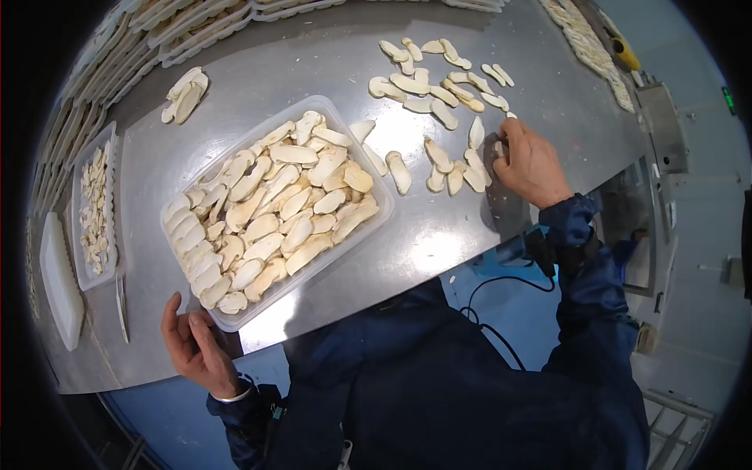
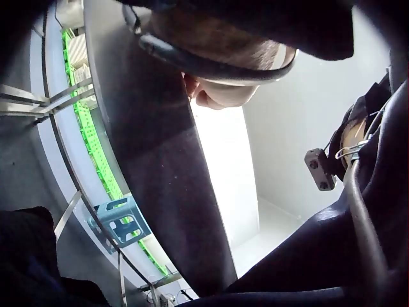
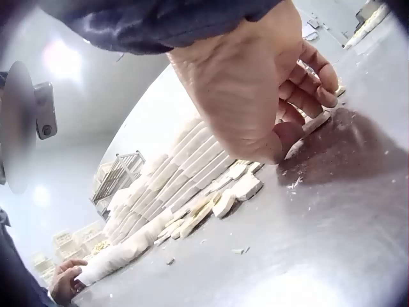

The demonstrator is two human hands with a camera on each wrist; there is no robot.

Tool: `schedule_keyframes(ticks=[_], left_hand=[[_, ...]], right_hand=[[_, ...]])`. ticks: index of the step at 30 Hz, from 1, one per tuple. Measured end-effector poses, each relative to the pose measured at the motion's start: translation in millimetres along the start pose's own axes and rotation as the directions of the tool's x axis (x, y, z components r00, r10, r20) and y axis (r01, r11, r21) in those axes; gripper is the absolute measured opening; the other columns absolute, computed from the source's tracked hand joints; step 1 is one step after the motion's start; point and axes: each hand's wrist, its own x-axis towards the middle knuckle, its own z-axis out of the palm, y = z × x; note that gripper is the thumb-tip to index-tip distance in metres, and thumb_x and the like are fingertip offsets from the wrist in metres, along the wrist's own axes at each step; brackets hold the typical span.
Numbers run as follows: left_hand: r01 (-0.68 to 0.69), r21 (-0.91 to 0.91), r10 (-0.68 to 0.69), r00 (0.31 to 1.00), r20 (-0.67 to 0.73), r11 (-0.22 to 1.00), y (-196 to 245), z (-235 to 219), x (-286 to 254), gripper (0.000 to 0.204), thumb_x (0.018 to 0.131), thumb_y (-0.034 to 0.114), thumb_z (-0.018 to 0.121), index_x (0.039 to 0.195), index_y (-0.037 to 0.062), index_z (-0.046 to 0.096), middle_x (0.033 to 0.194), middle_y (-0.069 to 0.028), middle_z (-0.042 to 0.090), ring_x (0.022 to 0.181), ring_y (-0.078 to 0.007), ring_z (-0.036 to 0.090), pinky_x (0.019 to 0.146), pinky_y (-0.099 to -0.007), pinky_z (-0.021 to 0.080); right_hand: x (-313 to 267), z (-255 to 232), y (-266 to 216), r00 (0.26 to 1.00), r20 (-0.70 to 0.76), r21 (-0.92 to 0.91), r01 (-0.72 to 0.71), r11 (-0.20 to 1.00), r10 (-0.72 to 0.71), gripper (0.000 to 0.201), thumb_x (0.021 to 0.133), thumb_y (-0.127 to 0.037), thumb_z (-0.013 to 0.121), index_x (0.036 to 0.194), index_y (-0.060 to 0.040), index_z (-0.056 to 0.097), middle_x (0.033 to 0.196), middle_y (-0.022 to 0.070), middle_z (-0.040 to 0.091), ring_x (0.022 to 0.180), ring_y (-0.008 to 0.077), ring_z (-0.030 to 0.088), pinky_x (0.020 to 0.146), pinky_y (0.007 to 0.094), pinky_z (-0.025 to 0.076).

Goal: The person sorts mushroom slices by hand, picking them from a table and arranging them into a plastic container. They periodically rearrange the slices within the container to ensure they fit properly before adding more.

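Observation:
Pale sliced mushrooms fill a clear plastic tray on the metal table. By the tray's near left corner is my left hand, its fingers relaxed and thumb tip close to the rim. To the right of the tray, my right hand is low over the table with fingers curled. Its thumb and fingers pinch a mushroom slice, partly hidden by the hand. Loose mushroom slices lie left of that hand, and more slices are spread farther back.
Stacked filled trays line the far left. Nearer stand a tray of small pieces, a white tray and a knife. A small slice pile sits behind the main tray. Along the back right runs a row of slices.

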Motion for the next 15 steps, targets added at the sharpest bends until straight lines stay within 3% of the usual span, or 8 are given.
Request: schedule_keyframes(ticks=[2, 8, 15], left_hand=[[0.003, 0.001, -0.003, 1.000, -0.001, 1.000, 0.8, 0.4, 0.1, 0.032, 0.097, 0.004, 0.049, 0.128, -0.0040, 0.049, 0.071, 0.0010, 0.050, 0.062, -0.0033, 0.041, 0.055, -0.0176, 0.029], [0.004, -0.017, -0.005, 1.000, -0.007, 1.000, 2.2, 2.7, 0.1, 0.032, 0.097, 0.004, 0.049, 0.128, -0.0039, 0.049, 0.070, 0.0011, 0.050, 0.062, -0.0031, 0.040, 0.055, -0.0174, 0.029], [-0.001, 0.007, 0.001, 1.000, 0.005, 1.000, 1.4, 0.4, 0.4, 0.032, 0.097, 0.005, 0.049, 0.128, -0.0039, 0.049, 0.071, 0.0008, 0.050, 0.063, -0.0037, 0.041, 0.055, -0.0179, 0.029]], right_hand=[[-0.8, 0.8, 3.5, 1.000, 0.010, 0.086, -0.025, 0.996, 0.024, 0.029, 0.073, -0.011, 0.061, 0.097, 0.0013, 0.051, 0.092, 0.0218, 0.061, 0.086, 0.0398, 0.060, 0.076, 0.0451, 0.047], [1.1, -5.4, 3.7, 0.983, 0.124, 0.092, -0.149, 0.984, 0.138, 0.024, 0.074, -0.011, 0.062, 0.092, 0.0011, 0.053, 0.090, 0.0211, 0.060, 0.083, 0.0385, 0.060, 0.074, 0.0445, 0.046], [-0.4, -1.6, 4.0, 0.999, 0.034, 0.027, -0.031, 0.999, 0.030, 0.021, 0.073, -0.011, 0.062, 0.088, 0.0011, 0.053, 0.092, 0.0223, 0.059, 0.084, 0.0403, 0.059, 0.074, 0.0452, 0.046]])
